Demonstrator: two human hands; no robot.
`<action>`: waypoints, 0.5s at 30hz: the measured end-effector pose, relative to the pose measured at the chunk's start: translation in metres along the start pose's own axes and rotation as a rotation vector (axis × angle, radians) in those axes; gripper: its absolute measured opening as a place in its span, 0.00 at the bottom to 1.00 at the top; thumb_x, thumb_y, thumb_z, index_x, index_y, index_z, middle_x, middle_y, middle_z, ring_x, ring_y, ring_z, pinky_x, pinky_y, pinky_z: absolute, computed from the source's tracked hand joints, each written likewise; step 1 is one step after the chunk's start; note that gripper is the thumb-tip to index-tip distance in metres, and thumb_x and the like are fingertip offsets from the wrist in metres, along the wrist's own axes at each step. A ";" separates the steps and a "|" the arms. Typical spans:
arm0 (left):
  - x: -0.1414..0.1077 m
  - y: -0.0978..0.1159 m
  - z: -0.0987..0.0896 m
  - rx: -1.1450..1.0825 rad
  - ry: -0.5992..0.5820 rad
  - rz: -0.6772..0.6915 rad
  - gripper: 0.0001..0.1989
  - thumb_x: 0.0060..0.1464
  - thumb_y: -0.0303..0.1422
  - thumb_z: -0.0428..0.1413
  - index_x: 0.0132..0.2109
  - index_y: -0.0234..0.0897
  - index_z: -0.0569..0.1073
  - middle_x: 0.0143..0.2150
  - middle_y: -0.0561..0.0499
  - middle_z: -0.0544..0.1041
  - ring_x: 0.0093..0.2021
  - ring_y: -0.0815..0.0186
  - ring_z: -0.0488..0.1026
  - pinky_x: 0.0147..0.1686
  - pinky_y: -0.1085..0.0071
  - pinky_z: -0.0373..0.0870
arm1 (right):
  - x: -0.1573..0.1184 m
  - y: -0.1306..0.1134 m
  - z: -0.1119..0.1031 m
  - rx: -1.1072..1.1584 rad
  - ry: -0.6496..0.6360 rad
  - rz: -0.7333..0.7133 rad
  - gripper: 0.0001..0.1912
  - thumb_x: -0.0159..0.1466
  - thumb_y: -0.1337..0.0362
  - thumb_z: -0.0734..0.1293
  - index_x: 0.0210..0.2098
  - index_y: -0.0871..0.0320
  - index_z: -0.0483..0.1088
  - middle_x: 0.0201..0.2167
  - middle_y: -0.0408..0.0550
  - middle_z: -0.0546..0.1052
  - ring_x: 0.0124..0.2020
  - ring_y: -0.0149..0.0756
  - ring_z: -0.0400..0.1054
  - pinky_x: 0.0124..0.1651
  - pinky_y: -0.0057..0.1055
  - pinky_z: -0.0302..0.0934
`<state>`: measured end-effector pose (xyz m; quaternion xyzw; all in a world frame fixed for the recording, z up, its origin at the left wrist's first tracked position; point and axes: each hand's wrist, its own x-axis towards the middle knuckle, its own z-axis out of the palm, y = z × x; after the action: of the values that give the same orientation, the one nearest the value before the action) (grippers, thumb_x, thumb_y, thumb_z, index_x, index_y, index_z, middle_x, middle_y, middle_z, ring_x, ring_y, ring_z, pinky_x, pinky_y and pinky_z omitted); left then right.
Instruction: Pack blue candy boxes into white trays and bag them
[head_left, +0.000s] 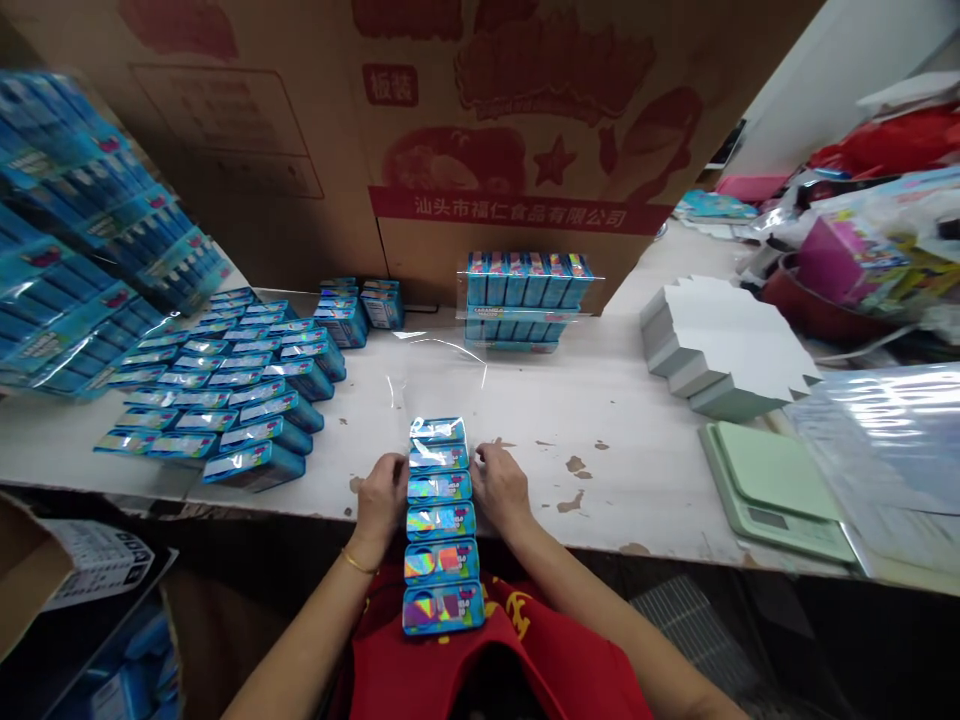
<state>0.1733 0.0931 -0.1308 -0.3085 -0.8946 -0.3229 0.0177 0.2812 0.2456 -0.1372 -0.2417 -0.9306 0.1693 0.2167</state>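
A row of small blue candy boxes (441, 522) with shiny labels lies in front of me, running from the tabletop toward my lap. A clear plastic sheet or sleeve (439, 375) stretches from the far end of the row; how it wraps the boxes is hard to make out. My left hand (381, 492) presses against the row's left side with curled fingers. On the opposite side, my right hand (501, 487) is closed against the row, its fingertips partly hidden by it.
Many loose blue boxes (247, 400) stand to the left, beside stacked filled clear packs (82, 230). A filled pack (523, 300) stands before the large carton (420, 240). White card pieces (735, 335) and a green scale (776, 490) are at right. An open carton (34, 560) is lower left.
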 end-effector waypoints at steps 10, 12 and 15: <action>0.007 -0.001 -0.007 0.354 -0.180 0.004 0.13 0.58 0.34 0.40 0.30 0.36 0.66 0.28 0.48 0.72 0.27 0.66 0.68 0.25 0.72 0.51 | 0.002 0.010 0.003 -0.045 -0.025 -0.084 0.14 0.62 0.71 0.54 0.22 0.58 0.62 0.23 0.45 0.66 0.29 0.33 0.59 0.34 0.28 0.49; 0.003 -0.002 -0.011 0.390 -0.241 0.067 0.12 0.57 0.33 0.41 0.31 0.36 0.66 0.29 0.48 0.72 0.28 0.65 0.69 0.25 0.72 0.51 | -0.002 0.012 -0.001 -0.052 -0.020 -0.159 0.14 0.62 0.70 0.54 0.22 0.58 0.62 0.23 0.45 0.66 0.29 0.33 0.58 0.35 0.29 0.48; -0.010 -0.005 -0.016 0.390 -0.264 0.181 0.12 0.57 0.32 0.41 0.30 0.36 0.66 0.28 0.48 0.72 0.28 0.65 0.69 0.25 0.71 0.53 | -0.017 0.012 -0.014 -0.024 -0.029 -0.256 0.14 0.61 0.70 0.54 0.21 0.58 0.61 0.22 0.45 0.65 0.27 0.33 0.56 0.33 0.30 0.48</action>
<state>0.1757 0.0754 -0.1230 -0.4175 -0.9033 -0.0983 -0.0115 0.3058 0.2490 -0.1360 -0.1208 -0.9588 0.1325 0.2203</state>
